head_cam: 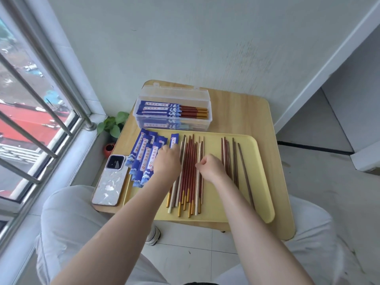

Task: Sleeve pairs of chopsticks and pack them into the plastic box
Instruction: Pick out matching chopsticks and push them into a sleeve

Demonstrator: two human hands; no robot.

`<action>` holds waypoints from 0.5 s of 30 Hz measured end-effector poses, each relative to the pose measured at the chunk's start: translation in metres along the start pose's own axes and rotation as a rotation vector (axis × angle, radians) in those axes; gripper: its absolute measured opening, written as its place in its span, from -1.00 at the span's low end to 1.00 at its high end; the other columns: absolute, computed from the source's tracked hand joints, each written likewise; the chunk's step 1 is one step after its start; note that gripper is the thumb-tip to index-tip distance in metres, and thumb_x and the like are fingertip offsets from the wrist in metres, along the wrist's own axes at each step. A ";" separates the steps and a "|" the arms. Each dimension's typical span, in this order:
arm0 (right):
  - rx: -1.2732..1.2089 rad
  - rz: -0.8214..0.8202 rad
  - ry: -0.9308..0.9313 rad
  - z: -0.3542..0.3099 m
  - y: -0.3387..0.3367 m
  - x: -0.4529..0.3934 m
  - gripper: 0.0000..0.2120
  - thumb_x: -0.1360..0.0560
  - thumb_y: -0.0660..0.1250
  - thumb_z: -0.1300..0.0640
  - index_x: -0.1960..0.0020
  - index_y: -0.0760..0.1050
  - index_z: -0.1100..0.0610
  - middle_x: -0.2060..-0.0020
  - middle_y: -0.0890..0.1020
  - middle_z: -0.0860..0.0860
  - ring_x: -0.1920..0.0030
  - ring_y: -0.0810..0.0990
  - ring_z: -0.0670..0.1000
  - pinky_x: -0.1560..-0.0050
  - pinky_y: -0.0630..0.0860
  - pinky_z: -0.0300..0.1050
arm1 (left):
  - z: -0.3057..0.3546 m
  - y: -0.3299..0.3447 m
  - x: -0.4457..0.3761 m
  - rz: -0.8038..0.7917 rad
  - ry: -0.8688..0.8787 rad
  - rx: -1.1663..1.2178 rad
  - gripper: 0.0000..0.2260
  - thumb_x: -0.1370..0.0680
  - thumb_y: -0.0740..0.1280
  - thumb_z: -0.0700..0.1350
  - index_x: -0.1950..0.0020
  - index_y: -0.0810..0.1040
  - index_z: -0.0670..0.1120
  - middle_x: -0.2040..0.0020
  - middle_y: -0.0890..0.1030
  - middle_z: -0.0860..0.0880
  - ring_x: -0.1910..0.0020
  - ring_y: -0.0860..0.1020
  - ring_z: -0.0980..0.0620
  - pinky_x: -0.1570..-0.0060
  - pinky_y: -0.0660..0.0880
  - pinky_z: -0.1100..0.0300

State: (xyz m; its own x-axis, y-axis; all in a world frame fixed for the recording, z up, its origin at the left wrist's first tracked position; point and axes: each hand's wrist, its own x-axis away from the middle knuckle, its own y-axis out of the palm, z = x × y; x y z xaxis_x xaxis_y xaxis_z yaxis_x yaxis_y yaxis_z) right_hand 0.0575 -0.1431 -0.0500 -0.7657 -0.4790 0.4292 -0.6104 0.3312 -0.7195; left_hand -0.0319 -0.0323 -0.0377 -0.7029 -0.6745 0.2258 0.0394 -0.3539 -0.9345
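Note:
A yellow tray (255,182) on the small wooden table holds several loose chopsticks (190,173), red with gold tips, white and dark brown, lying side by side. More dark ones (234,159) lie to the right. Several blue paper sleeves (141,157) are fanned out at the tray's left. My left hand (166,163) rests over the sleeves, its fingers touching one blue sleeve (174,140); the grip is hidden. My right hand (211,167) hovers over the chopsticks with curled fingers and seems to pinch a white one. The clear plastic box (172,103) behind the tray holds sleeved pairs.
A phone (110,179) in a pale case lies at the table's left edge. A small potted plant (113,128) stands on the floor by the window. The wall is right behind the box. My knees sit under the table's near edge.

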 end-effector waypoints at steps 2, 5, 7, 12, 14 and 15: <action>-0.008 0.002 -0.017 0.003 -0.001 0.001 -0.86 -0.64 0.29 0.04 -0.04 0.46 0.11 0.09 0.52 -0.02 0.07 0.51 0.04 0.08 0.40 -0.11 | 0.002 -0.002 -0.001 0.029 -0.025 0.064 -0.72 -0.56 0.21 -0.36 -0.26 0.41 -0.19 -0.13 0.51 -0.20 -0.10 0.54 -0.19 0.06 0.55 0.02; -0.014 0.000 -0.031 0.006 -0.002 0.000 -0.86 -0.63 0.30 0.03 -0.05 0.46 0.11 0.09 0.53 -0.03 0.06 0.53 0.03 0.06 0.47 -0.08 | 0.001 -0.004 -0.003 0.071 -0.070 0.131 -0.74 -0.56 0.19 -0.37 -0.23 0.41 -0.20 0.07 0.52 -0.14 0.11 0.53 -0.14 0.25 0.47 0.05; -0.020 0.006 -0.040 0.008 -0.001 -0.001 -0.86 -0.63 0.31 0.04 -0.05 0.46 0.11 0.11 0.54 -0.03 0.08 0.54 0.02 0.06 0.49 -0.09 | -0.002 -0.005 -0.002 0.105 -0.096 0.201 -0.70 -0.57 0.17 -0.37 -0.29 0.40 -0.19 0.09 0.54 -0.15 0.18 0.49 -0.09 0.32 0.42 0.10; -0.088 0.049 -0.069 0.007 0.000 0.006 -0.82 -0.66 0.22 -0.01 -0.05 0.42 0.12 0.19 0.52 -0.03 0.24 0.48 -0.08 0.32 0.36 -0.20 | -0.001 -0.011 0.007 0.167 -0.167 0.782 -0.57 -0.58 0.36 -0.22 -0.43 0.39 -0.03 0.05 0.65 -0.07 0.17 0.63 0.05 0.23 0.60 0.15; -0.223 0.115 -0.090 0.007 0.001 0.015 -0.78 -0.68 0.18 -0.03 -0.11 0.43 0.13 0.20 0.53 -0.03 0.27 0.50 -0.08 0.33 0.40 -0.19 | 0.002 -0.019 0.014 0.058 -0.305 1.178 -0.63 -0.56 0.38 -0.28 -0.31 0.45 -0.02 0.09 0.64 -0.10 0.16 0.68 0.00 0.15 0.67 0.12; -0.311 0.138 -0.115 0.006 0.001 0.021 -0.77 -0.67 0.18 -0.04 -0.14 0.43 0.12 0.20 0.54 -0.03 0.28 0.51 -0.07 0.32 0.41 -0.18 | 0.004 -0.022 0.018 0.018 -0.349 1.301 -0.69 -0.57 0.37 -0.31 -0.25 0.49 -0.04 0.09 0.63 -0.12 0.18 0.68 -0.01 0.17 0.67 0.15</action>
State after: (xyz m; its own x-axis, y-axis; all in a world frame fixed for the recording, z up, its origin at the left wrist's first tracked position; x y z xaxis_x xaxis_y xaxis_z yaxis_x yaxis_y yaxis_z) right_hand 0.0423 -0.1572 -0.0448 -0.8283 -0.4948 0.2631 -0.5489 0.6220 -0.5584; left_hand -0.0424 -0.0394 -0.0116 -0.4868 -0.7452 0.4558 0.8239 -0.5651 -0.0440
